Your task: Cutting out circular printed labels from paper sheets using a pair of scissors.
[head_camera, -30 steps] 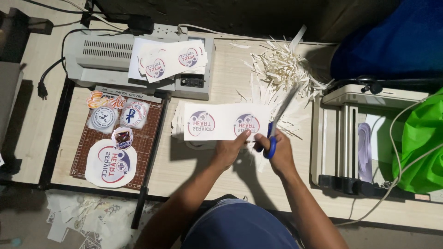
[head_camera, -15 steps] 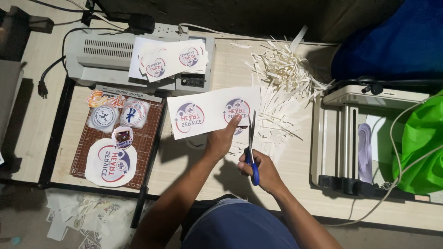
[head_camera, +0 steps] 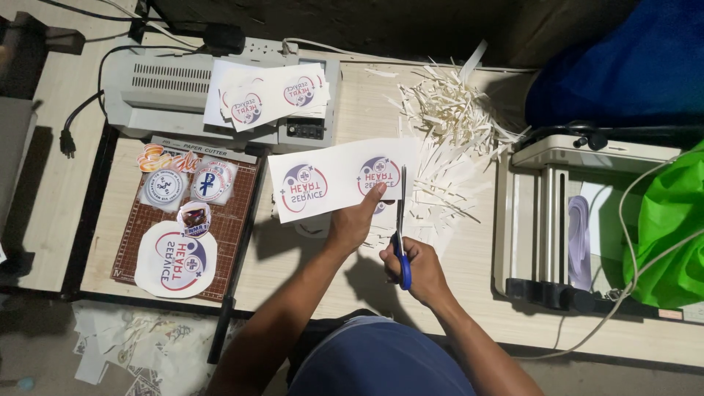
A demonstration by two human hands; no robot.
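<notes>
My left hand (head_camera: 355,221) pinches the lower edge of a white printed sheet (head_camera: 334,183) bearing two round red-and-blue emblems, holding it above the wooden table (head_camera: 469,286). My right hand (head_camera: 415,268) grips blue-handled scissors (head_camera: 400,227). Their blades point away from me along the sheet's right edge, beside the right emblem.
A pile of white paper strips (head_camera: 447,125) lies behind the sheet. A grey laminator (head_camera: 169,92) with more printed sheets (head_camera: 275,95) stands at back left. A paper cutter (head_camera: 187,220) holding cut-out stickers sits left. A white machine (head_camera: 557,220) and a green bag (head_camera: 675,227) are right.
The scissors have swung from slanting at the sheet's lower right edge to upright along its right side. My left hand has lifted and tilted the sheet; my right hand has dropped nearer to me.
</notes>
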